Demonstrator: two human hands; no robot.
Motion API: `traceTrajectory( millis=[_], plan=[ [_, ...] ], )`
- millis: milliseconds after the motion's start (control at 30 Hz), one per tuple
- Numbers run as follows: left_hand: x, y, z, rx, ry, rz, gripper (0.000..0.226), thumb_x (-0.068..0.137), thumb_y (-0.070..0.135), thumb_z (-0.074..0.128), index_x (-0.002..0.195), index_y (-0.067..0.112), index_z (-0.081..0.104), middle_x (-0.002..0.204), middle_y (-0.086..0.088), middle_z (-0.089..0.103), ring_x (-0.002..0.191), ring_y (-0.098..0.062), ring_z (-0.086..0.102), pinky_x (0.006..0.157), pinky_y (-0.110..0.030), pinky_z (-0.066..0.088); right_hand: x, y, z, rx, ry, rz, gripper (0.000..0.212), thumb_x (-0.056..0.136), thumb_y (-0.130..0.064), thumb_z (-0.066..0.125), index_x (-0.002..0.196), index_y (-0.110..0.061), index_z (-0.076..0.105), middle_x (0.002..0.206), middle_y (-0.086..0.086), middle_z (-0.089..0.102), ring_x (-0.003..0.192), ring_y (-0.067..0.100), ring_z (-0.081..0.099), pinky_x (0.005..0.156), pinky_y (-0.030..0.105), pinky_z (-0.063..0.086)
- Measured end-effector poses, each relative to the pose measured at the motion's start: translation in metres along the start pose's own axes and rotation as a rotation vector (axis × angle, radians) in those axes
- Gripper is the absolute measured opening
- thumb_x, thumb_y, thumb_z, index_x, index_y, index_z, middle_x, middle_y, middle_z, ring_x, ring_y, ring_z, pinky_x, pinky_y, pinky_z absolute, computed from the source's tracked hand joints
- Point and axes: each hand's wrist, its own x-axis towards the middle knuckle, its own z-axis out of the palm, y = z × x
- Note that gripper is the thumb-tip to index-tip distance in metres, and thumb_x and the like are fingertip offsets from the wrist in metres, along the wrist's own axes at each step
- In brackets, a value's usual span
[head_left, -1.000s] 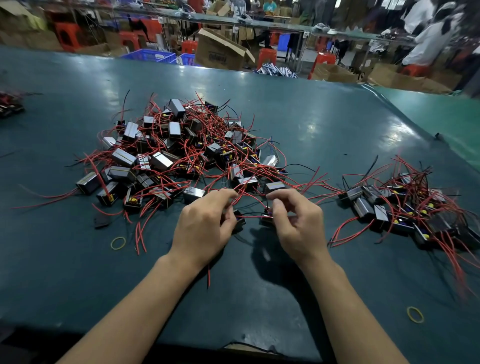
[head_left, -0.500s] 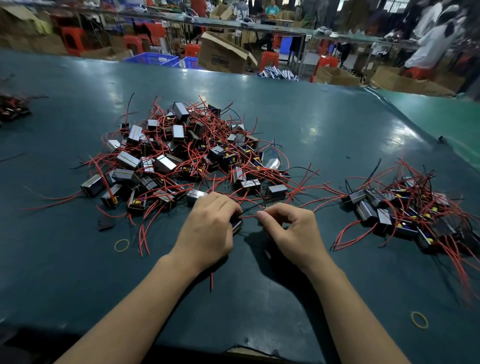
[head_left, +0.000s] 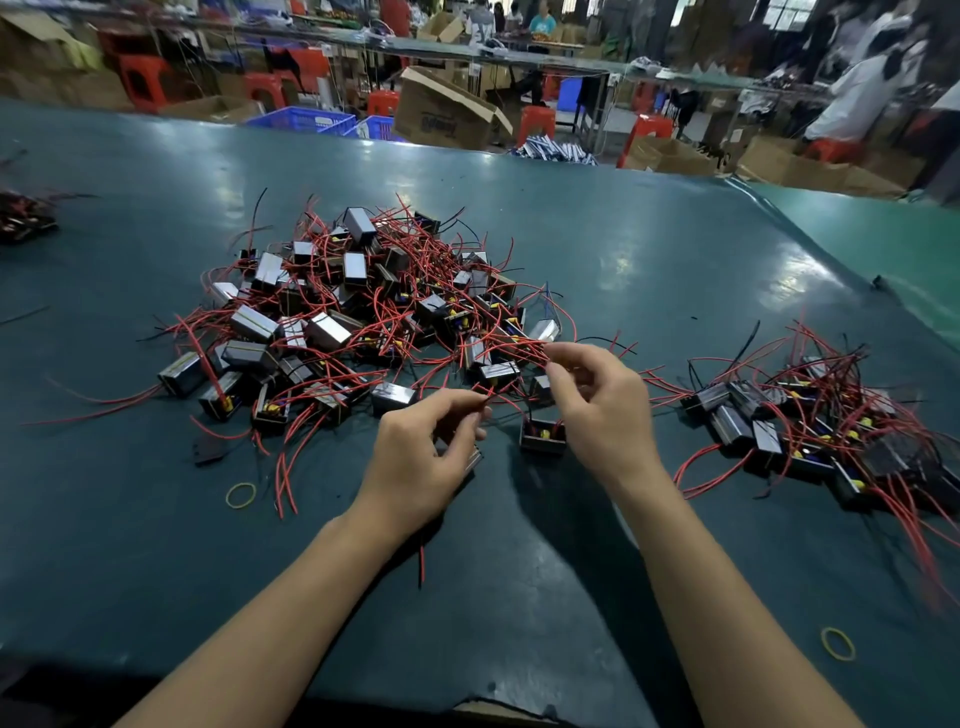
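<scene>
— Where is the black box (head_left: 543, 439)?
— On the counter (head_left: 519, 561), between the two hands.
— And the hands?
— The left hand (head_left: 423, 460) pinches a red wire (head_left: 485, 401); the right hand (head_left: 605, 410) pinches red leads (head_left: 524, 345) beside the pile (head_left: 363, 312).

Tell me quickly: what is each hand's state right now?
Left hand: closed, fingers pinching a red wire.
Right hand: closed, fingers pinching several red wires.

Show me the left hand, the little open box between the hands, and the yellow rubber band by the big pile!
left hand (head_left: 415, 460), head view, on the back of the hand.
box (head_left: 543, 447), head view, on its dark front wall.
rubber band (head_left: 227, 497), head view, on the left edge of the ring.
</scene>
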Motion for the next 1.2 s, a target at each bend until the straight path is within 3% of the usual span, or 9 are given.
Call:
traceTrajectory(
  millis=[67,200,300,433,600,733,867,967,1200],
  plan=[
    [0.002,0.000,0.000,-0.100,0.012,-0.100,0.011,0.089,0.006,0.067,0.096,0.014,0.070,0.081,0.003,0.074,0.070,-0.010,0.071,0.068,-0.024,0.057,0.016,-0.005,0.004,-0.216,-0.165,0.005,0.025,0.091,-0.020,0.066,0.114,-0.010,0.070,0.096,0.001,0.071,0.075,0.008,0.061,0.072,0.013,0.047],
    [0.008,0.002,0.000,-0.288,0.066,-0.236,0.009,0.090,0.005,0.066,0.091,0.013,0.067,0.077,0.000,0.075,0.060,-0.018,0.070,0.060,-0.021,0.055,0.030,-0.018,0.014,-0.363,-0.407,0.056,0.014,0.090,-0.017,0.067,0.100,-0.010,0.074,0.090,0.005,0.072,0.081,0.017,0.064,0.078,0.033,0.052],
    [0.010,0.005,0.001,-0.365,0.013,-0.272,0.004,0.091,0.005,0.065,0.094,0.007,0.063,0.076,-0.003,0.075,0.058,-0.021,0.070,0.060,-0.022,0.055,0.022,-0.018,0.008,-0.089,-0.382,0.187,0.010,0.088,-0.004,0.061,0.088,-0.010,0.068,0.070,0.007,0.068,0.058,0.020,0.061,0.057,0.036,0.051],
    [0.013,0.011,0.005,-0.442,-0.097,-0.318,0.003,0.095,0.011,0.061,0.094,0.008,0.059,0.072,-0.009,0.074,0.054,-0.023,0.069,0.055,-0.022,0.052,-0.001,-0.009,-0.010,0.268,-0.396,0.365,0.013,0.092,0.004,0.054,0.097,-0.007,0.060,0.059,0.010,0.064,0.043,0.024,0.057,0.039,0.026,0.045],
    [0.012,0.018,0.010,-0.474,-0.236,-0.308,0.003,0.095,0.009,0.058,0.093,0.010,0.056,0.063,-0.012,0.070,0.041,-0.019,0.060,0.043,-0.022,0.047,-0.021,-0.001,-0.014,0.584,-0.360,0.411,0.006,0.093,-0.001,0.056,0.097,-0.005,0.054,0.071,0.016,0.065,0.045,0.021,0.059,0.038,0.023,0.045],
    [0.006,0.019,0.021,-0.442,-0.169,-0.277,0.007,0.091,0.009,0.065,0.088,0.014,0.062,0.073,0.000,0.069,0.040,-0.016,0.060,0.039,-0.019,0.044,-0.024,0.000,-0.015,0.781,-0.288,0.418,0.015,0.078,-0.007,0.067,0.090,-0.006,0.058,0.076,0.007,0.065,0.055,0.020,0.064,0.044,0.022,0.049],
    [0.005,0.015,0.023,-0.392,-0.150,-0.226,0.003,0.084,0.023,0.070,0.083,0.021,0.069,0.073,0.005,0.071,0.055,-0.007,0.063,0.053,-0.019,0.049,-0.026,-0.001,-0.013,0.827,-0.315,0.436,0.017,0.076,-0.007,0.067,0.090,-0.003,0.059,0.072,0.008,0.066,0.058,0.018,0.066,0.045,0.019,0.050],
    [0.003,0.016,0.022,-0.515,-0.166,-0.256,0.004,0.081,0.026,0.069,0.078,0.025,0.070,0.071,-0.003,0.070,0.052,-0.014,0.064,0.049,-0.024,0.052,-0.028,-0.002,-0.011,0.813,-0.309,0.433,0.017,0.074,-0.006,0.068,0.089,-0.001,0.060,0.073,0.010,0.066,0.059,0.018,0.067,0.045,0.019,0.049],
    [0.000,0.012,0.022,-0.378,-0.091,-0.207,0.006,0.083,0.029,0.072,0.080,0.024,0.070,0.071,-0.001,0.070,0.057,-0.010,0.064,0.050,-0.023,0.052,-0.029,-0.002,-0.014,0.748,-0.326,0.413,0.020,0.073,-0.007,0.071,0.089,-0.001,0.061,0.080,0.013,0.068,0.063,0.022,0.069,0.048,0.021,0.052]
  ],
)
